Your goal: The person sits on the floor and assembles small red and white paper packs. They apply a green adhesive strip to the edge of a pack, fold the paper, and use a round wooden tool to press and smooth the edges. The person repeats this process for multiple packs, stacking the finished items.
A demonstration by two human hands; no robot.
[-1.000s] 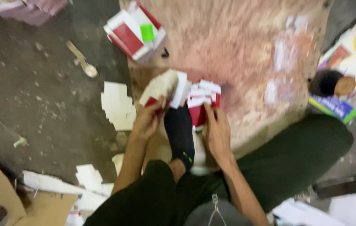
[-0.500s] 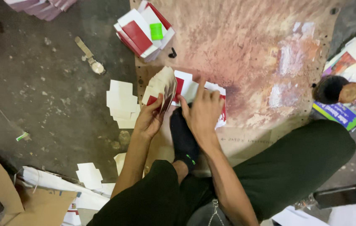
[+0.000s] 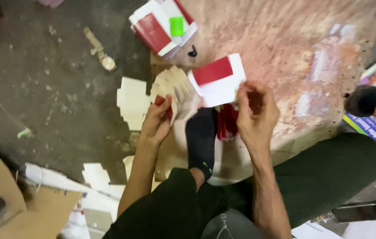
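Left hand (image 3: 156,121) grips fanned stack of flat carton blanks (image 3: 172,88), edge up for easy peeling. Right hand (image 3: 255,113) pinches single red-white blank (image 3: 218,79), lifted above black-socked foot (image 3: 201,141). Finished pile (image 3: 161,26) lies beyond, on board (image 3: 285,40).

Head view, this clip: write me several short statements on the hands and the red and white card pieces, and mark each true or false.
1. The right hand holds up a red and white card piece. True.
2. The left hand is empty. False: it grips a fanned stack of flat card pieces.
3. A black-socked foot lies between the hands. True.
4. The green tag lies on bare floor. False: it lies on a pile of red and white pieces.
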